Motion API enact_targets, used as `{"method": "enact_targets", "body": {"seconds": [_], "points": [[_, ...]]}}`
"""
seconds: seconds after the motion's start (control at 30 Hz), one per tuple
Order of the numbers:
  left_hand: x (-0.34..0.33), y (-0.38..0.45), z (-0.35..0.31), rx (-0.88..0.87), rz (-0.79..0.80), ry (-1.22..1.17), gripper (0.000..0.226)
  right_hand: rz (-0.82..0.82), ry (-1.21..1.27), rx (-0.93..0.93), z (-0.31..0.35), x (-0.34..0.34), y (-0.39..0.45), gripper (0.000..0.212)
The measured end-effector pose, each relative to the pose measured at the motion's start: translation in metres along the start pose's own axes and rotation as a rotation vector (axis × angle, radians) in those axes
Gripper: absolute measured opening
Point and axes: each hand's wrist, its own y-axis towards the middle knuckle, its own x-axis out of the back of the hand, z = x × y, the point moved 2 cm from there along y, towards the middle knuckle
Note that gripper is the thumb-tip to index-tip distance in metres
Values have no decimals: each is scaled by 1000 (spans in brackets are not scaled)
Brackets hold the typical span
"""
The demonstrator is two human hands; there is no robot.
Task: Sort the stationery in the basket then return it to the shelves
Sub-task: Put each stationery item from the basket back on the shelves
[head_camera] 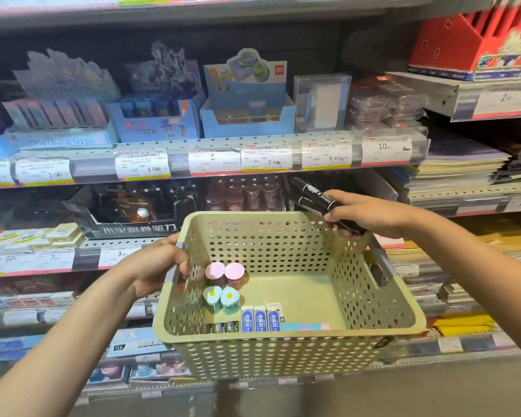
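Note:
A pale green perforated basket [373,299] is held up in front of the shelves. My left hand [160,263] grips its grey left handle. My right hand [370,215] holds two black markers [316,197] above the basket's far right corner, their tips pointing up-left toward the shelf. Inside the basket, along its left and near sides, stand two pink-topped sharpeners [224,273] and two teal ones [221,299]. Beside them lie three blue erasers [260,319], small black items [221,327] and a pastel strip [306,327].
Store shelves [253,158] with price tags fill the view. The upper shelf carries blue display boxes [247,115] and a clear box [321,100]. A black display box [127,212] and pink sharpeners [247,194] sit lower, notebooks [457,170] stack at right.

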Motion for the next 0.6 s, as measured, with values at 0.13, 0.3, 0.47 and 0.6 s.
{"method": "enact_targets", "body": {"seconds": [0.13, 0.3, 0.47, 0.6], "points": [[1, -3, 1, 10, -16, -10, 51, -109, -20, -54, -6, 15, 9, 30], [0, -5, 6, 36, -41, -18, 53, -255, 12, -85, -15, 26, 29, 14], [-2, -11, 9, 49, -77, -22, 53, -406, -71, -121, -21, 41, 57, 7], [-6, -17, 9, 51, -80, -36, 47, -446, -150, -176, -22, 46, 82, 14]]}}
